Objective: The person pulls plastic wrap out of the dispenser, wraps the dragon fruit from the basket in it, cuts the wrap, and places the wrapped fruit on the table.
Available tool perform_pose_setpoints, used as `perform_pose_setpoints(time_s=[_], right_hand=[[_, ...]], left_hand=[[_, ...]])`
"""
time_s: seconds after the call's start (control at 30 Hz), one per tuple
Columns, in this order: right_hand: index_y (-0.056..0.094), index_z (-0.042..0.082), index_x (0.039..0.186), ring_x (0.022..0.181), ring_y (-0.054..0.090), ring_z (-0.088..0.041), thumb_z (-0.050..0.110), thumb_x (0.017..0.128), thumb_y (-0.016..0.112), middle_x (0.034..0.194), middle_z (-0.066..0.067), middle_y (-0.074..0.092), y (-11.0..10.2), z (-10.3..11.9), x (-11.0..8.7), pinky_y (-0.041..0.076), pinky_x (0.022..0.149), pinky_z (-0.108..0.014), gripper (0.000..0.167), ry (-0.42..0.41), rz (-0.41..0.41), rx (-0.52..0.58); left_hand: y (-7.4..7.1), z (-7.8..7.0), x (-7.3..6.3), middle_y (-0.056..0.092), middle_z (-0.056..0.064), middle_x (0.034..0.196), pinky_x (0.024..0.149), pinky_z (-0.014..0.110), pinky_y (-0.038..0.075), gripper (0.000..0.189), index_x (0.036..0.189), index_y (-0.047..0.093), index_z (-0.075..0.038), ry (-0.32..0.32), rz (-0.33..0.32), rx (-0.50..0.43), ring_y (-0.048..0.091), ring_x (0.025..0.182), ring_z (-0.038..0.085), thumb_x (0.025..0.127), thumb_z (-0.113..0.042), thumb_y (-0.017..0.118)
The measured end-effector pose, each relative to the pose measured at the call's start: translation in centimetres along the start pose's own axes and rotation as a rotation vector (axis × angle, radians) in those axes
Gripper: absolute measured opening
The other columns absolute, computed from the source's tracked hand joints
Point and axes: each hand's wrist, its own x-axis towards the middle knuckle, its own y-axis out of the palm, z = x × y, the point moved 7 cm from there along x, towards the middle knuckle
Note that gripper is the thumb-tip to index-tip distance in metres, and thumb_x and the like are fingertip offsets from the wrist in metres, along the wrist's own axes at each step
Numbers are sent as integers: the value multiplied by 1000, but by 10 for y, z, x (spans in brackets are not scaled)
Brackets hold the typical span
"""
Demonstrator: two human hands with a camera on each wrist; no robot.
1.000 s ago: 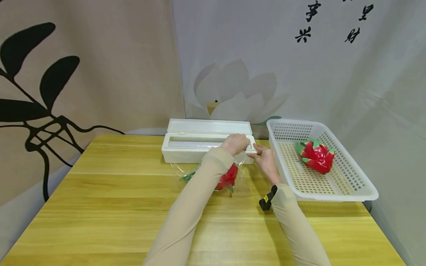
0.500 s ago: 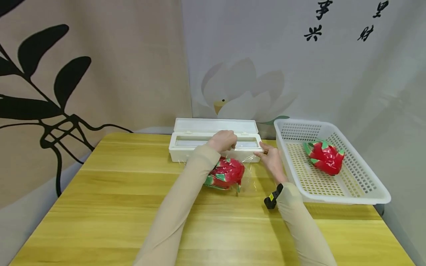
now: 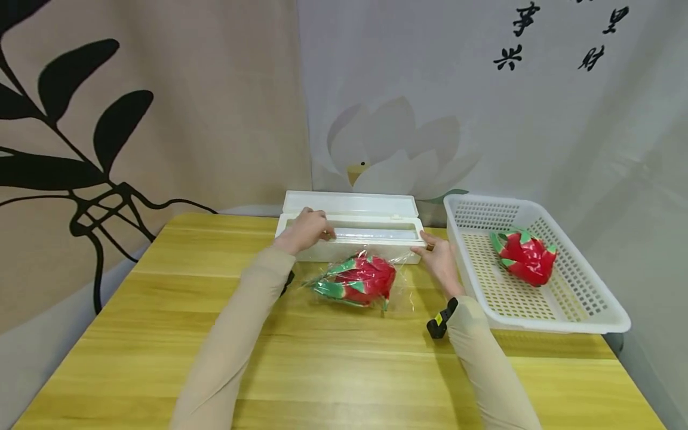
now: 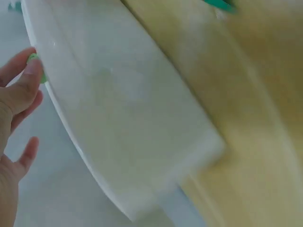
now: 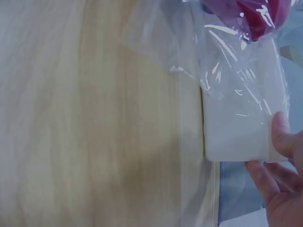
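Observation:
A white cling film dispenser (image 3: 322,253) stands at the back of the table with its lid (image 3: 349,203) raised. My left hand (image 3: 305,231) is over the left part of its front edge; in the left wrist view it pinches a small green slider (image 4: 43,77) on that edge. My right hand (image 3: 439,263) grips the dispenser's right end, the thumb on the front rim and fingers against the end wall. In front of the box lies a red and green dragon fruit (image 3: 361,279) under clear film (image 5: 227,61), which reaches up to the box front.
A white perforated basket (image 3: 548,325) stands on the right, beside my right hand, with another dragon fruit (image 3: 524,258) in it. Behind the wooden table (image 3: 349,370) hangs a printed cloth (image 3: 226,107).
My left hand has slid leftward along the dispenser's front edge, uncovering the wrapped dragon fruit. My right hand keeps its hold on the right end. The head view has shifted slightly.

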Motion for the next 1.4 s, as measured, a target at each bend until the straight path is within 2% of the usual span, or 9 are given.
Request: perform_pose_setpoints(time_s=[0.2, 0.37, 0.5, 0.63, 0.83, 0.93, 1.1, 1.3, 1.4], right_hand=[[53, 3, 132, 119, 58, -29, 20, 87, 69, 137, -12, 53, 1, -3, 2, 39, 57, -6, 51, 13, 13, 4], [52, 1, 133, 117, 59, -31, 17, 88, 68, 138, -15, 51, 2, -1, 2, 43, 58, -10, 50, 0, 27, 24], [52, 1, 132, 115, 60, -31, 15, 87, 68, 137, -16, 52, 3, -1, 1, 56, 73, -24, 50, -9, 18, 21], [53, 2, 131, 113, 61, -31, 16, 87, 69, 135, -15, 53, 3, 0, 0, 56, 83, -39, 49, -21, 4, 19], [53, 2, 131, 111, 62, -32, 16, 86, 69, 135, -16, 53, 2, 1, 1, 57, 77, -37, 50, -19, 0, 21], [53, 3, 132, 113, 61, -31, 17, 87, 68, 135, -16, 53, 3, 1, 1, 57, 79, -37, 50, -10, 7, 23], [52, 4, 133, 114, 60, -30, 17, 88, 67, 136, -16, 53, 2, 2, 1, 57, 80, -38, 49, -8, 15, 23], [52, 3, 133, 114, 61, -30, 16, 88, 67, 136, -17, 53, 2, 2, 0, 54, 67, -22, 49, -5, 22, 28], [51, 2, 134, 117, 59, -31, 15, 89, 67, 137, -18, 52, 2, 3, -1, 54, 71, -27, 50, -1, 24, 21]], left_hand=[[-8, 47, -55, 74, 2, 90, 100, 55, 36, 17, 96, 76, -16, -137, -125, -55, 58, 99, 25, 83, -13, 67], [-9, 52, -75, 74, 2, 96, 99, 54, 39, 19, 104, 74, -16, -153, -196, -11, 58, 104, 27, 88, -14, 64], [-5, 51, -82, 75, 2, 98, 98, 53, 42, 20, 106, 73, -16, -136, -269, 3, 59, 105, 27, 88, -13, 63], [-5, 53, -87, 74, 5, 100, 97, 51, 44, 22, 106, 73, -13, -115, -315, -8, 58, 107, 29, 87, -7, 64], [-11, 60, -96, 73, 8, 104, 95, 48, 46, 24, 105, 73, -11, -167, -315, 42, 57, 109, 29, 86, 0, 64], [-11, 57, -92, 71, 9, 108, 95, 48, 47, 19, 105, 70, -8, -190, -282, 79, 57, 111, 30, 89, -17, 65], [-6, 50, -81, 67, 12, 102, 89, 49, 48, 39, 95, 64, -4, -219, -291, 123, 58, 108, 30, 84, -42, 65], [-4, 41, -78, 68, 8, 89, 81, 45, 50, 25, 86, 69, -7, -186, -394, 136, 61, 95, 27, 80, -31, 72], [-3, 38, -78, 71, 6, 93, 81, 45, 49, 15, 87, 73, -10, -163, -406, 92, 61, 96, 26, 80, -23, 73]])
